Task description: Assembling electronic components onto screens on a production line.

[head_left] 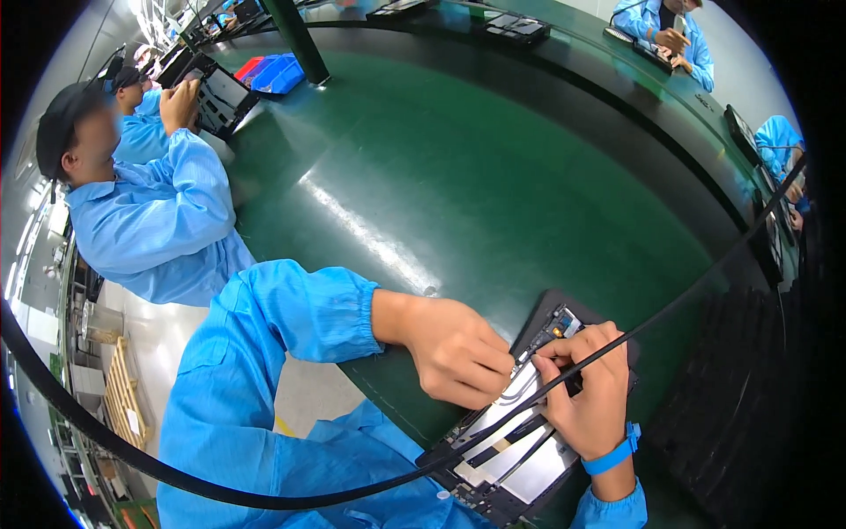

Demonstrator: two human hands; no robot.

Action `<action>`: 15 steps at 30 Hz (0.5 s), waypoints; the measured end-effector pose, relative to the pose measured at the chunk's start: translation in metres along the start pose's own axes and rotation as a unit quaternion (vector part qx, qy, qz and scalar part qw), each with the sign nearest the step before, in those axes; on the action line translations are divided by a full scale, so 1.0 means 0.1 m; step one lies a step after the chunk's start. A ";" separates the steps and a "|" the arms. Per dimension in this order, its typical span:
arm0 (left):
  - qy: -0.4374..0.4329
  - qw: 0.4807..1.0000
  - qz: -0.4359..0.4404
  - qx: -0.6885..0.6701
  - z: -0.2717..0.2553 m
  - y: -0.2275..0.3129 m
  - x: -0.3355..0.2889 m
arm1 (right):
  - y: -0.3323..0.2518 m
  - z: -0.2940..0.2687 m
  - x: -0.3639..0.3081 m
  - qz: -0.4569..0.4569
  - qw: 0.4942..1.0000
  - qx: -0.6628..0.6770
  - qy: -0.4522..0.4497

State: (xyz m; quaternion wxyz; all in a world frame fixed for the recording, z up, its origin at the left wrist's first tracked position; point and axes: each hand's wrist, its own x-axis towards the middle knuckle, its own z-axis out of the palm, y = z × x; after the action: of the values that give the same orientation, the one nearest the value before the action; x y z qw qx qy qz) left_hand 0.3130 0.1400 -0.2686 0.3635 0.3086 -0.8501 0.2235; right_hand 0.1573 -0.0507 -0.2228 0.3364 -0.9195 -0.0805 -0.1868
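An opened tablet [534,469] lies aslant on the green bench, its silver battery pack and dark inner frame exposed. At its far end a small circuit board [564,323] shows. My left hand [463,354] is closed over the tablet's left edge, fingers curled inward; its fingertips and anything in them are hidden. Over the right side, my right hand [589,388] has thumb and index finger drawn together at the board's near edge, close to my left fingertips. What they pinch is too small to make out. Thin dark wires run across the battery below my hands.
A black cable [291,502] arcs across the view in front of the tablet. My right wrist wears a blue strap [612,450]. A co-worker [145,203] sits at left, holding another device [225,95]. Blue bins [278,73] stand by a green post [298,40]. A dark conveyor [608,97] curves behind the bench.
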 end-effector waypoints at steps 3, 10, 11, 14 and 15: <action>-0.018 0.999 -0.032 -0.003 -0.03 -0.04 0.01 | 0.02 0.02 0.01 0.004 1.000 0.010 0.014; -0.052 0.998 -0.031 -0.019 -0.12 -0.07 -0.02 | 0.00 0.08 0.01 0.058 0.996 0.066 0.031; -0.073 0.996 -0.026 -0.033 -0.14 -0.08 -0.01 | -0.01 0.07 0.01 0.058 0.996 0.065 0.034; -0.070 0.997 -0.012 -0.038 -0.14 -0.12 0.00 | -0.01 0.06 0.01 0.073 0.991 0.093 0.056; -0.071 0.997 -0.009 -0.040 -0.14 -0.13 0.01 | 0.01 0.06 0.00 0.069 0.991 0.101 0.056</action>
State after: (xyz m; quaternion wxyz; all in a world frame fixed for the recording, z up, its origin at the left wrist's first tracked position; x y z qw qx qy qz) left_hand 0.3279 0.1390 -0.2571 0.3160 0.3164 -0.8793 0.1641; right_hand 0.1594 -0.0472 -0.2272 0.4435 -0.8724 -0.0162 -0.2048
